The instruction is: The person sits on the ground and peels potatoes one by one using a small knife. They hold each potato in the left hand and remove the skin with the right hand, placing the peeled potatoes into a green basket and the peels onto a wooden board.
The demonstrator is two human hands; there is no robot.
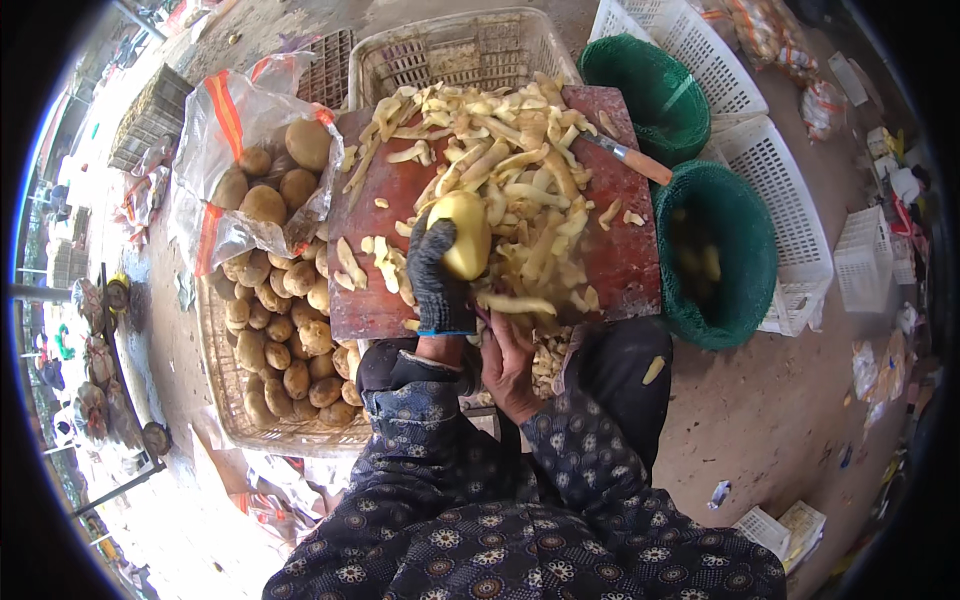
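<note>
My left hand (441, 281), in a dark knitted glove, holds a large peeled potato (466, 234) over a red board (618, 259). My bare right hand (511, 366) is low at the board's near edge, its fingers curled around a small tool that is mostly hidden; a strip of peel (517, 304) lies just above it. Potato peelings (525, 191) are heaped across the middle and far side of the board. A knife with a wooden handle (646, 165) rests on the board's right edge, its blade towards the peelings.
Left of the board stand a crate (214, 375) of unpeeled potatoes and a clear plastic bag (196, 161) with more potatoes. Two green mesh-lined containers (757, 262) stand at the right, beside white plastic crates (806, 225). An openwork plastic basket (465, 52) is beyond the board.
</note>
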